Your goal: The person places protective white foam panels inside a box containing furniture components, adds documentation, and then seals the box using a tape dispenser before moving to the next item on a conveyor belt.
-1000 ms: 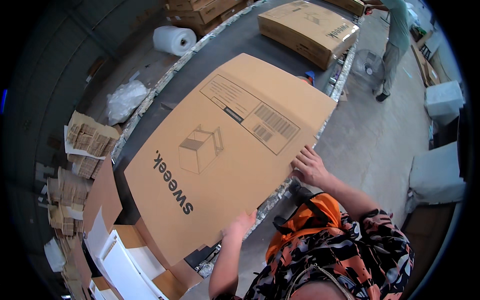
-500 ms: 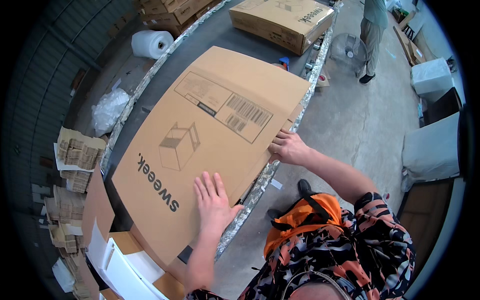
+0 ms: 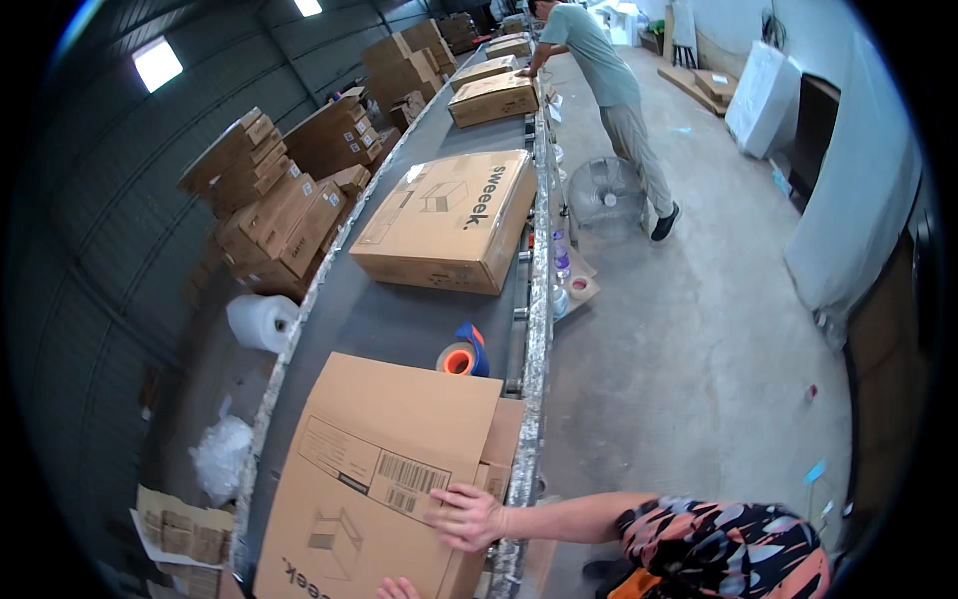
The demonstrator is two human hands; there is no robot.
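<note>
A large brown cardboard box (image 3: pixel 399 404) lies on the dark conveyor belt in front of me, its broad top panel printed with a label and a line drawing. My right hand (image 3: pixel 467 516) rests on the panel's right edge beside the printed label, fingers stretched out and holding nothing. Of my left hand (image 3: pixel 398 589) only the fingertips show at the lower edge, laid on the same panel; the rest is out of the picture. Side flaps stick out at the box's right. Just beyond the box sits a blue tape dispenser (image 3: pixel 477 344) with an orange core.
A closed carton (image 3: pixel 449 215) lies farther up the belt (image 3: pixel 349 319), with several more beyond. A person in a light green shirt (image 3: pixel 594 60) leans over one. A fan (image 3: pixel 607 195) stands right of the belt; stacked cartons (image 3: pixel 284 225) and a white roll (image 3: pixel 261 321) are left.
My view has swung up along the belt. My right hand has gone from the box's side edge onto its top panel. My left hand has mostly left the picture.
</note>
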